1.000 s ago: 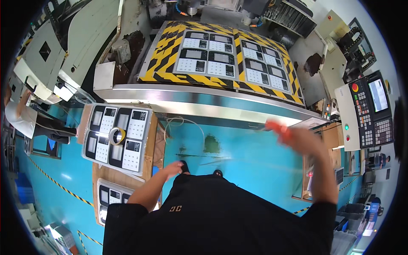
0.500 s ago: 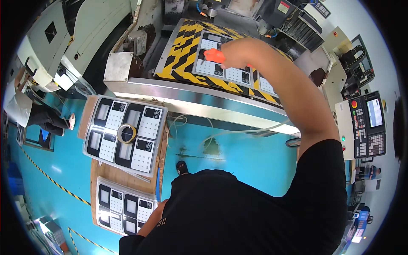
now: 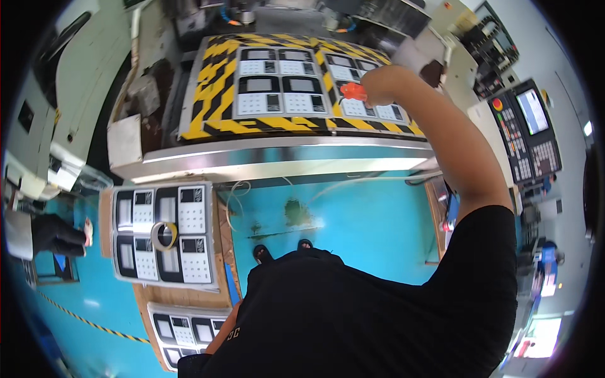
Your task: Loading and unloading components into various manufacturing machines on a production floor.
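My right hand (image 3: 381,85) is closed round an orange air gun (image 3: 353,91), held over the right-hand sheet of panels (image 3: 343,61) on the machine bed. The fingers are partly hidden behind the back of the hand. Beside it on the bed lies another sheet of black-and-white keypad panels (image 3: 261,103), each with a grey window. Yellow-and-black striped tape (image 3: 211,94) covers the bed around both sheets. Of my left arm only a stretch of forearm (image 3: 220,331) shows at my side; the hand is hidden behind my body.
Left of me a wooden table (image 3: 151,294) bears two stacks of similar panels. A tape roll (image 3: 156,238) lies on the farther stack (image 3: 146,266). A metal ledge (image 3: 277,150) fronts the machine. A control panel (image 3: 523,132) stands right; a pale hose (image 3: 236,200) trails below.
My right hand has moved right with the air gun, from the left sheet to the right one, uncovering the left sheet. The view has swung, and both my feet now show.
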